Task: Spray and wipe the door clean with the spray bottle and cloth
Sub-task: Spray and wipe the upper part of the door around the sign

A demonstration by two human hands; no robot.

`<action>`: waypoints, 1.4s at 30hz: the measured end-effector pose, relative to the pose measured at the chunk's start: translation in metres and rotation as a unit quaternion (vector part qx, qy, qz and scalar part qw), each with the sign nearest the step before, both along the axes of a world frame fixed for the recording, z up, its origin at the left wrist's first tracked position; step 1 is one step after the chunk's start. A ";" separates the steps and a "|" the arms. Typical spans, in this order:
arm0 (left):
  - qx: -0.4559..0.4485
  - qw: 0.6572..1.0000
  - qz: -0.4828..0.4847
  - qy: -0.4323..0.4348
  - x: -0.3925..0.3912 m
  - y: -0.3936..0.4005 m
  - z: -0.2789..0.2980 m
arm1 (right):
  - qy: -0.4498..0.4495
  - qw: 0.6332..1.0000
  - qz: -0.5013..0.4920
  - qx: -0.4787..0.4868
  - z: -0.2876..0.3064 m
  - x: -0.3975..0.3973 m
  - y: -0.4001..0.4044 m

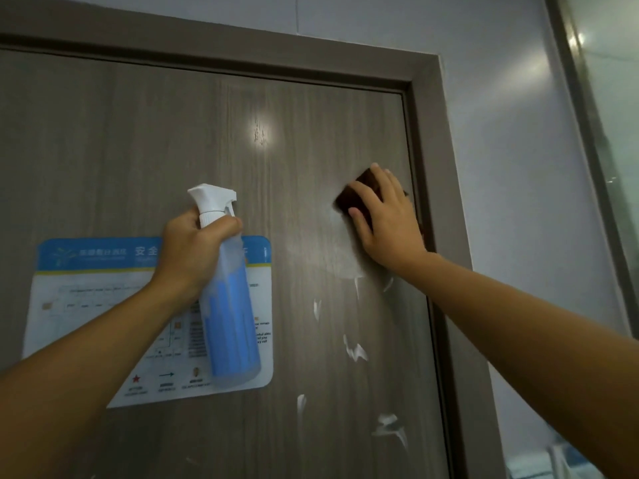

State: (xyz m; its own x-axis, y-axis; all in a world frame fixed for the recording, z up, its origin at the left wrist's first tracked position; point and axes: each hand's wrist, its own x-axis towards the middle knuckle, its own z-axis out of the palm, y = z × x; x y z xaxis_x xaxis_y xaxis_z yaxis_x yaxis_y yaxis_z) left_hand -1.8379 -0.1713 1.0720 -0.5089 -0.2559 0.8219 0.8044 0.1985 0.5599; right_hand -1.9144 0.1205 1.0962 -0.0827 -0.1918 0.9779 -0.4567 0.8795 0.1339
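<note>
Head view, left hand (188,250) gripping spray bottle (228,305), flat right hand (387,219) pressing cloth (359,191) against door (155,140)

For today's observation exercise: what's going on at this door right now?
A person is cleaning a grey-brown door. The right hand presses a dark cloth flat against the door near its right edge. The left hand grips a blue spray bottle in front of a posted notice. White foam streaks below remain unwiped.
</note>
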 end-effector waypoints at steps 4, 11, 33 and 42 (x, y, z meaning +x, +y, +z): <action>0.007 0.999 -0.008 -0.038 0.007 0.018 -0.010 | -0.022 1.000 -0.002 0.004 -0.008 0.017 0.009; -0.052 0.997 -0.017 -0.048 0.022 0.077 -0.102 | -0.009 0.969 0.151 -0.197 -0.032 0.047 0.027; -0.106 0.993 0.022 -0.051 0.022 0.140 -0.173 | 0.028 0.932 0.206 -0.298 -0.122 0.064 0.052; -0.054 0.996 0.049 -0.056 0.029 0.109 -0.198 | 0.006 0.927 0.224 -0.302 -0.146 0.066 0.054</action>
